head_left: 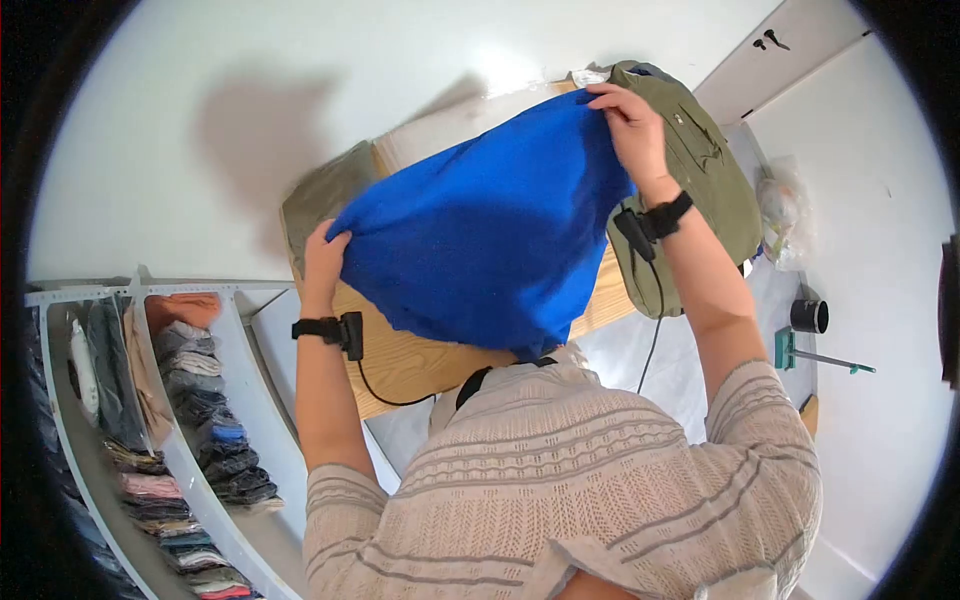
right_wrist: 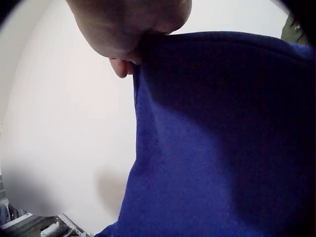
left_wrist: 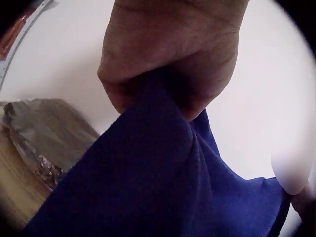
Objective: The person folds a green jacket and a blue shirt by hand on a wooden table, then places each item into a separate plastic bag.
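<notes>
A blue cloth (head_left: pixel 480 220) is stretched in the air between both hands, above a wooden table. The left hand (head_left: pixel 322 262) grips its left corner; in the left wrist view the fingers of the left hand (left_wrist: pixel 168 54) curl round the bunched fabric (left_wrist: pixel 143 168). At the upper right corner the right hand (head_left: pixel 635 130) pinches the edge. The right wrist view shows the right hand (right_wrist: pixel 133 24) on the corner of the cloth (right_wrist: pixel 197 133), which hangs down flat from it.
An olive green bag (head_left: pixel 715 170) is at the right of the wooden table (head_left: pixel 400 370). A packaged grey-green item (head_left: pixel 325 195) lies at the table's left, against the wall. Shelves with folded clothes (head_left: pixel 210 400) stand at lower left. A dark cup-like object (head_left: pixel 808 316) is at far right.
</notes>
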Demonstrator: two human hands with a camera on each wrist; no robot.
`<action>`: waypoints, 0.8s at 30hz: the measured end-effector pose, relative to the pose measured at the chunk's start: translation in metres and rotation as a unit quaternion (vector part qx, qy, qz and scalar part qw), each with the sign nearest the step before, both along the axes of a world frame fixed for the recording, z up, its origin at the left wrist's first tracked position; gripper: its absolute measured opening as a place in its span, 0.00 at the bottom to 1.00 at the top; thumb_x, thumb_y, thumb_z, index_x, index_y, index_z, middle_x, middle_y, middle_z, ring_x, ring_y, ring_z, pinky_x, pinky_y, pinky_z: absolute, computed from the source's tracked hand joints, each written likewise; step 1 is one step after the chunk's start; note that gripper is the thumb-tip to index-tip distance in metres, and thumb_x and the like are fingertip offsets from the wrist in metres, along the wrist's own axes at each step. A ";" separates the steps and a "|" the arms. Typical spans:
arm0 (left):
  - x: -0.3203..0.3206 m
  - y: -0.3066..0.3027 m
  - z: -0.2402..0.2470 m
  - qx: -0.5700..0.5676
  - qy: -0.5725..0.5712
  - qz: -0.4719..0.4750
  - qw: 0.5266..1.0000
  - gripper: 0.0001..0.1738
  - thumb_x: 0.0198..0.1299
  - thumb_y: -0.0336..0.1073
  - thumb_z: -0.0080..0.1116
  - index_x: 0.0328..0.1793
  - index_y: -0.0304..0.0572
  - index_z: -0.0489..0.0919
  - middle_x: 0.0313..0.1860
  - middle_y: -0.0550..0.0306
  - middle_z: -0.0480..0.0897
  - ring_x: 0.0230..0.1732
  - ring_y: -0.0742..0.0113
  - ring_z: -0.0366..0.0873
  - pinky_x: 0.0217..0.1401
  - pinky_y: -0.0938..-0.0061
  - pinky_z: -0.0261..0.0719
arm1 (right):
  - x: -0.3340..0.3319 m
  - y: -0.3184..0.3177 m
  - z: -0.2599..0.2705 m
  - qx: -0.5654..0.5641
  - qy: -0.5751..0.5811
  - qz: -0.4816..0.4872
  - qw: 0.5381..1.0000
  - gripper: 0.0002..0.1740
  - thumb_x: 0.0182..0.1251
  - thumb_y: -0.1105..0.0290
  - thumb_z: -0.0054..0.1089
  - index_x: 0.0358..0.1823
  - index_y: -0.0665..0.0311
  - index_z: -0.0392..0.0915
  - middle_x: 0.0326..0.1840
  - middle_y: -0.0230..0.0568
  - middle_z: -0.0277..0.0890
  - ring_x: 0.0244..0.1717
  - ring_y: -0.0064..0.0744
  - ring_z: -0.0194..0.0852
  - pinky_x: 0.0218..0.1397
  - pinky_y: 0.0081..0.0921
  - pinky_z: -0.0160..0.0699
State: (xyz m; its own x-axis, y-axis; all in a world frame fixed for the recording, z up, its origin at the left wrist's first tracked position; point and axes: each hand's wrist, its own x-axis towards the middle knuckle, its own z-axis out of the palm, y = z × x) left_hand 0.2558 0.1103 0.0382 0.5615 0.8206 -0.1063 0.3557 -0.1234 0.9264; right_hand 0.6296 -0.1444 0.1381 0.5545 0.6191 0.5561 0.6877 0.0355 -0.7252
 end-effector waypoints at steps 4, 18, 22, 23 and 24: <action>0.022 0.016 -0.026 0.046 0.108 0.028 0.993 0.17 0.53 0.34 0.58 0.48 0.35 0.78 0.37 0.53 0.80 0.41 0.64 0.76 0.49 0.72 0.71 | 0.019 0.039 -0.047 -0.034 0.032 0.049 0.998 0.12 0.57 0.84 0.50 0.38 0.64 0.79 0.51 0.41 0.78 0.53 0.38 0.74 0.57 0.27 0.70; -0.098 -0.085 -0.165 -0.108 0.188 0.042 0.975 0.25 0.56 0.40 0.61 0.55 0.32 0.71 0.38 0.53 0.77 0.40 0.64 0.74 0.46 0.72 0.72 | -0.094 -0.144 -0.248 -0.398 0.224 -0.217 0.863 0.24 0.55 0.66 0.64 0.50 0.73 0.71 0.41 0.49 0.76 0.43 0.42 0.76 0.48 0.32 0.74; -0.082 -0.104 -0.137 -0.198 0.104 0.072 0.972 0.22 0.57 0.41 0.60 0.52 0.33 0.73 0.34 0.58 0.76 0.36 0.69 0.72 0.41 0.74 0.71 | -0.112 -0.165 -0.268 -0.321 0.521 -0.064 0.788 0.25 0.56 0.62 0.64 0.50 0.71 0.72 0.39 0.39 0.78 0.39 0.32 0.77 0.44 0.28 0.76; -0.081 -0.100 -0.139 -0.258 0.105 0.067 0.958 0.20 0.58 0.42 0.60 0.51 0.36 0.73 0.34 0.60 0.76 0.36 0.72 0.73 0.40 0.76 0.71 | -0.118 -0.156 -0.244 -0.287 0.624 -0.007 0.727 0.23 0.61 0.61 0.60 0.52 0.69 0.72 0.40 0.33 0.77 0.37 0.25 0.75 0.43 0.25 0.75; -0.079 -0.098 -0.140 -0.317 0.105 0.061 0.941 0.19 0.59 0.43 0.59 0.50 0.38 0.74 0.35 0.63 0.77 0.36 0.74 0.73 0.38 0.79 0.72 | -0.123 -0.150 -0.233 -0.284 0.623 -0.012 0.729 0.23 0.61 0.61 0.60 0.52 0.69 0.72 0.40 0.33 0.77 0.37 0.25 0.75 0.43 0.25 0.75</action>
State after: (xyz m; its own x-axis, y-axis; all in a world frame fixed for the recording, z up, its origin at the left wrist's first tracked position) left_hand 0.1769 0.0127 -0.1021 0.3783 0.6124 -0.6942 0.5152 0.4837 0.7075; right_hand 0.5066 -0.2949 -0.0951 0.4240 0.5349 -0.7308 -0.5225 -0.5146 -0.6799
